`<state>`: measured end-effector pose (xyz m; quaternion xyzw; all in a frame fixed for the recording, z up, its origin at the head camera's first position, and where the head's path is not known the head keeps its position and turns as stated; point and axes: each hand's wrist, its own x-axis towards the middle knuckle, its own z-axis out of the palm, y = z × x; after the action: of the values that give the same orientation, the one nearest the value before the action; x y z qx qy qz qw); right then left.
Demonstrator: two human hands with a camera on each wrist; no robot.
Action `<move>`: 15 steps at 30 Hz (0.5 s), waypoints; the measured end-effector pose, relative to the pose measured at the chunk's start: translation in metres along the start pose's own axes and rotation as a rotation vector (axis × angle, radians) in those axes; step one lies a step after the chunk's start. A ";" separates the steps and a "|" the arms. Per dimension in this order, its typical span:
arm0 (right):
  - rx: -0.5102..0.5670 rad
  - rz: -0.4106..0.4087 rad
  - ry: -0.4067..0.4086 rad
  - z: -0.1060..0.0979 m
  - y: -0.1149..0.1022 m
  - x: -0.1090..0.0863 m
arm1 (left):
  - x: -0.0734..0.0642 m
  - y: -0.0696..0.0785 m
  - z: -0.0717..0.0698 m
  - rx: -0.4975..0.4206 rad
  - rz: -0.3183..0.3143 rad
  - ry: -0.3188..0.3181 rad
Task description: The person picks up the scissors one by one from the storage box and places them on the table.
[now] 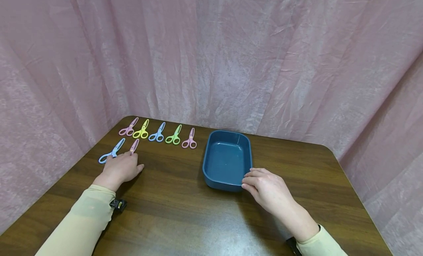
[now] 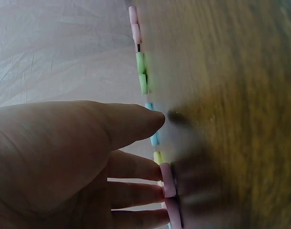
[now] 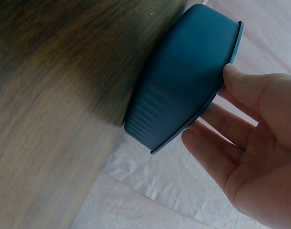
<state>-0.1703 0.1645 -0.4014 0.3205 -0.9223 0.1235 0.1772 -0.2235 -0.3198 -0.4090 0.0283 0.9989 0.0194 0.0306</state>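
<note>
My left hand (image 1: 121,168) reaches down over a pair of pink scissors (image 1: 134,146) at the left of the table, fingertips touching its handles in the left wrist view. Its thumb stands off to the side. The hand hides most of those handles. Just left of them lies a pair of blue scissors (image 1: 114,152), close to the same fingers. With thumb and fingers, my right hand (image 1: 267,188) holds the near right corner of a blue rectangular tray (image 1: 224,185) by its rim. The tray rests on the table with bare inside walls and floor.
Behind the left hand, several scissors lie in a row: pink (image 1: 129,129), yellow (image 1: 141,132), blue (image 1: 158,134), green (image 1: 174,137) and another pink (image 1: 190,140). The brown wooden table (image 1: 172,215) ends against a pink curtain (image 1: 231,65).
</note>
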 end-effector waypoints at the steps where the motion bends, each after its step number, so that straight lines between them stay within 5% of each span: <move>1: -0.001 -0.001 0.000 0.000 0.000 0.000 | 0.000 0.000 0.000 0.000 0.000 0.000; 15: -0.002 0.001 -0.006 -0.002 -0.001 0.000 | 0.000 0.000 0.000 0.002 0.005 0.030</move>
<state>-0.1695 0.1648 -0.3993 0.3203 -0.9231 0.1218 0.1748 -0.2235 -0.3195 -0.4095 0.0304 0.9992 0.0192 0.0156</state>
